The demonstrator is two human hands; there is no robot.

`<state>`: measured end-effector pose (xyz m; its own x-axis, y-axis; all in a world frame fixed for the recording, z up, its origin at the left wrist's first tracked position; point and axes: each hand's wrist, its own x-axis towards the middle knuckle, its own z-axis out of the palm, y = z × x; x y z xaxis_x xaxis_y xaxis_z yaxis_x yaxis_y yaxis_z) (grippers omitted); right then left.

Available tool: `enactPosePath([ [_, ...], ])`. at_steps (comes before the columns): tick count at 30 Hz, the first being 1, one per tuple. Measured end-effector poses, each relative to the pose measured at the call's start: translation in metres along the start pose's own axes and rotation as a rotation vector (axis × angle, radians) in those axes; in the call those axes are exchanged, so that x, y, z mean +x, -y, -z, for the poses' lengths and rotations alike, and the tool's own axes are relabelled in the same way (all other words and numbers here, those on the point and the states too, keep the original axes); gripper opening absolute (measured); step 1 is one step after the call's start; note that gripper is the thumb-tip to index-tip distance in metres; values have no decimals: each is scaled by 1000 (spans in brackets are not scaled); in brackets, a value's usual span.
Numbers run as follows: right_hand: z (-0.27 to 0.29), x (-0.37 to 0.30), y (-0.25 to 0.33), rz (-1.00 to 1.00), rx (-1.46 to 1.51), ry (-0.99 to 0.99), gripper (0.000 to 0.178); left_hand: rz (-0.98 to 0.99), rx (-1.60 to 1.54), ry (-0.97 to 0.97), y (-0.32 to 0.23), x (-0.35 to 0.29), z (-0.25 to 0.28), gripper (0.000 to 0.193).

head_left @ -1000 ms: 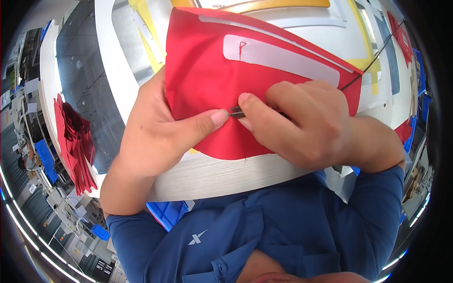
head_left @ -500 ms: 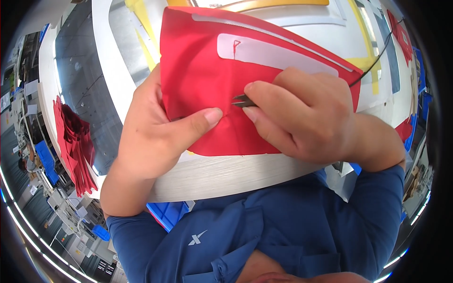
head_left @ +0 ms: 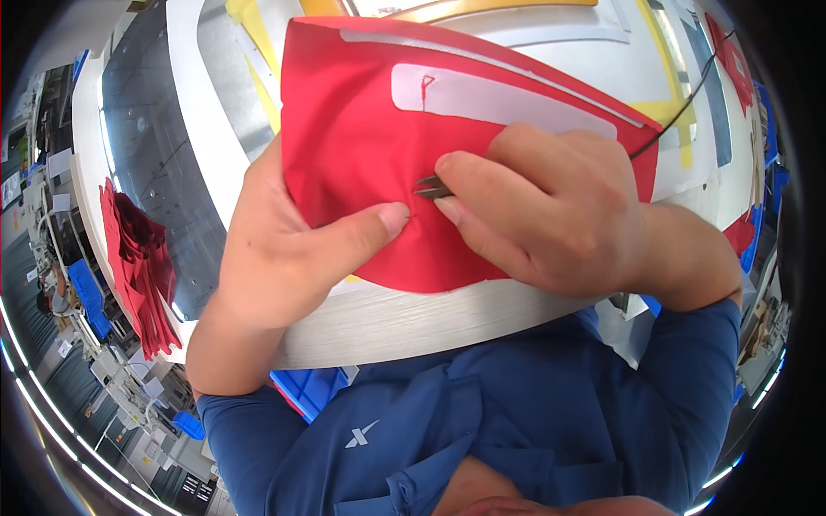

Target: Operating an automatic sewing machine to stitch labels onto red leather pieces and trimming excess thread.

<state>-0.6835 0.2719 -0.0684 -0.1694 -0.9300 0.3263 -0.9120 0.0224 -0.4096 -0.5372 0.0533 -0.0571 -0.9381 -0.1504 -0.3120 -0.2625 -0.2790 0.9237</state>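
A red fabric piece (head_left: 361,146) is held up over the front of the table. It carries a pale patch (head_left: 490,101) and a light strip (head_left: 490,62) along its far edge. My left hand (head_left: 288,241) grips its left side, thumb on top and fingers hidden beneath. In my right hand (head_left: 559,206) is a pair of dark metal tweezers (head_left: 428,187), pinched between thumb and forefinger. Their tips are at the fabric, just above my left thumb tip. I cannot make out whether the tips touch a thread there.
A stack of red fabric pieces (head_left: 138,267) hangs over the table's left edge. Yellow-taped templates (head_left: 680,112) lie behind the work, and a black cable (head_left: 688,107) runs on the right. A blue bin (head_left: 314,387) sits below the table's front edge (head_left: 387,322).
The fabric's left part has shifted slightly left and down. My right hand and the tweezers have moved a little left, closer to my left thumb.
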Motion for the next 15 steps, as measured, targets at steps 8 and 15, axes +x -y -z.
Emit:
enactPosePath([
  [8, -8, 0, -3, 99, 40, -71, 39, -72, -5, 56, -1, 0, 3, 57],
  [15, -11, 2, -1, 118, 79, -93, 37, -15, 54, -32, -3, 0, -2, 54],
])
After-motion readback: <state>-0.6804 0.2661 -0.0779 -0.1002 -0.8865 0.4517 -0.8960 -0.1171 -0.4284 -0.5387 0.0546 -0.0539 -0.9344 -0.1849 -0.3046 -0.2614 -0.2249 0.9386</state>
